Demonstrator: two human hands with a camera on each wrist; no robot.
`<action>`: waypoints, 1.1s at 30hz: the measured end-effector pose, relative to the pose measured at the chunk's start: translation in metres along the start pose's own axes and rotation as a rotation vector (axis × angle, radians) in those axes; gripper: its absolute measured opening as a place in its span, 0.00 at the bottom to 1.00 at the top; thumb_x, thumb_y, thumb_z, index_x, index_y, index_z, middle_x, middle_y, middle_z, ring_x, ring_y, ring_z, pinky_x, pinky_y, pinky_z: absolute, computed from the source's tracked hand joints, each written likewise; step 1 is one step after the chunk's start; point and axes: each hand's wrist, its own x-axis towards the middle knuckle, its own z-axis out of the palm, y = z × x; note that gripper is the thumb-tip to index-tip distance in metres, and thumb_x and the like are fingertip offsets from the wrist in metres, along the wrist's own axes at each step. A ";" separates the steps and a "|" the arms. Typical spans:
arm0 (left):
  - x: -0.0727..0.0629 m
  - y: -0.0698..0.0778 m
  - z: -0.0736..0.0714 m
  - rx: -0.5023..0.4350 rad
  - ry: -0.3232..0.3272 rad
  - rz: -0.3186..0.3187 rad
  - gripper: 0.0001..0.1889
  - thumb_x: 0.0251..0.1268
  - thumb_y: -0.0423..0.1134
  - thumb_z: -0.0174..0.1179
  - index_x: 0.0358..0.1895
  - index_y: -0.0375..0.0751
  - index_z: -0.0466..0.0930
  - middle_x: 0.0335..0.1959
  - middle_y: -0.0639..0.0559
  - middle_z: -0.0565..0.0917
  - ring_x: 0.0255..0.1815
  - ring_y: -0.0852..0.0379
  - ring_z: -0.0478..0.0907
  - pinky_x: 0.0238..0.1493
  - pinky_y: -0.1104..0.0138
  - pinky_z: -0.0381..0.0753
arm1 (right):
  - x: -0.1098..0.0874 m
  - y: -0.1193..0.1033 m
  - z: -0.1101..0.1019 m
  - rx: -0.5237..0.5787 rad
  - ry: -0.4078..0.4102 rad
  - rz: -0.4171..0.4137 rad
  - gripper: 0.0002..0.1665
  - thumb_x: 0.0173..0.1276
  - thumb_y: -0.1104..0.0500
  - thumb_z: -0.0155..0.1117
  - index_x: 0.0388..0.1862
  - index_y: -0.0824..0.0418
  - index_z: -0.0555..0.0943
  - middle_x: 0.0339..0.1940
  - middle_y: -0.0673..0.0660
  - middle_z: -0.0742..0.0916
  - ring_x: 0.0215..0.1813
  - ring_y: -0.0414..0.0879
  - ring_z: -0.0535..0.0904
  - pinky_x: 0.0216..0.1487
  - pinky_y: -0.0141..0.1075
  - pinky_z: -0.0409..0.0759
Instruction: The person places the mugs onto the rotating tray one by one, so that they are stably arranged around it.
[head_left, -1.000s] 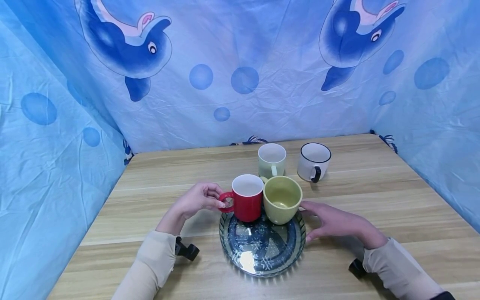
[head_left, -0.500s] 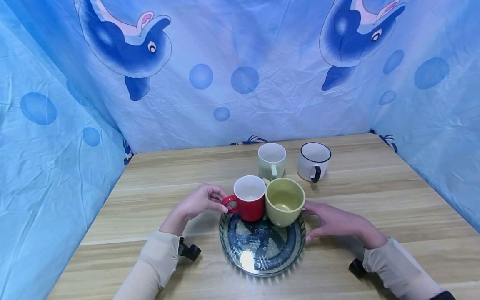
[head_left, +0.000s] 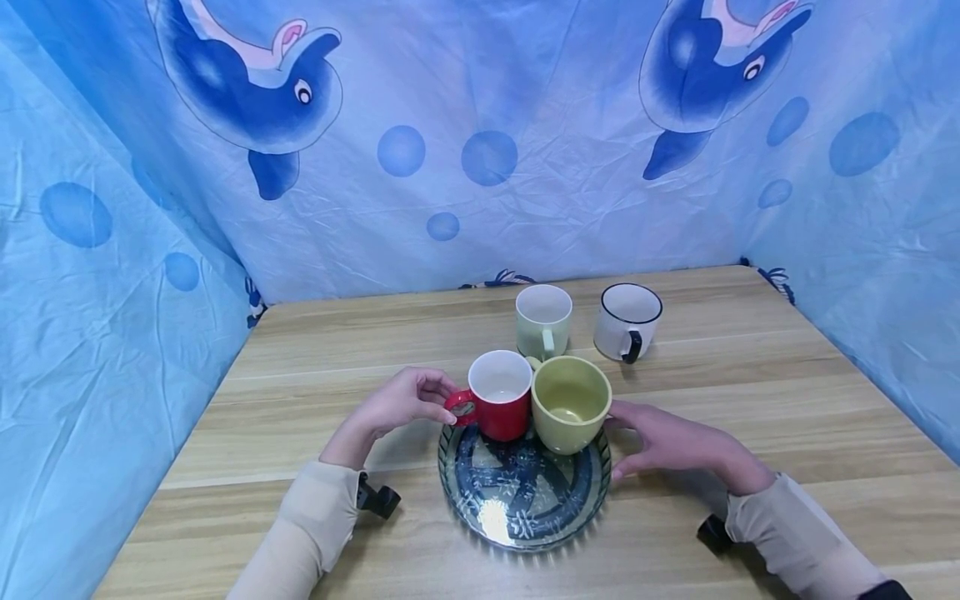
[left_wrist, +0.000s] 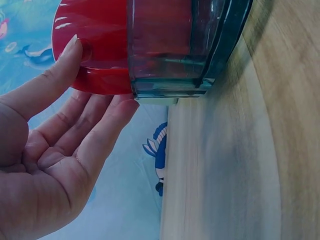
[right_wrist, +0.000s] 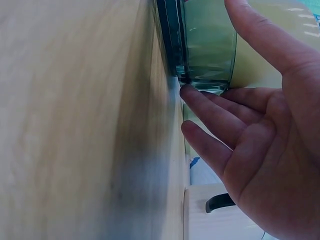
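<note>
The glass dish (head_left: 528, 508) is looked down on in the head view from above its near side, well back, with the blue backdrop (head_left: 555, 217) faced beyond it. In the 2 wrist views, rolled sideways, the backdrop is faced from low and close, 1 left of the dish, 1 right. The dish is shared by all 3.

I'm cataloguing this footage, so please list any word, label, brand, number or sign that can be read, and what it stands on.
None can be read.
The red mug, yellow mug, pale green mug and white mug show no lettering on their visible sides.
The glass dish shows only pattern and glare.
The backdrop shows just pictures.
</note>
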 end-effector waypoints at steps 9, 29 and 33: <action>-0.001 -0.002 -0.002 -0.005 -0.031 0.002 0.19 0.55 0.28 0.68 0.50 0.24 0.78 0.44 0.32 0.84 0.42 0.57 0.82 0.47 0.68 0.83 | 0.001 0.003 0.000 0.005 -0.008 -0.004 0.55 0.52 0.39 0.72 0.72 0.63 0.62 0.70 0.62 0.73 0.67 0.58 0.73 0.68 0.56 0.67; -0.005 -0.001 -0.012 0.003 -0.047 0.021 0.20 0.58 0.32 0.67 0.52 0.27 0.78 0.50 0.36 0.84 0.52 0.49 0.82 0.51 0.66 0.83 | -0.002 0.004 -0.006 -0.053 0.092 0.019 0.47 0.56 0.42 0.71 0.69 0.62 0.68 0.67 0.61 0.77 0.66 0.58 0.74 0.66 0.55 0.71; -0.005 -0.001 -0.012 -0.008 -0.071 0.017 0.23 0.58 0.33 0.67 0.57 0.28 0.76 0.52 0.35 0.83 0.55 0.42 0.81 0.53 0.65 0.83 | 0.000 0.005 -0.008 -0.094 0.241 0.041 0.34 0.61 0.49 0.70 0.63 0.60 0.74 0.56 0.57 0.85 0.57 0.54 0.81 0.60 0.51 0.79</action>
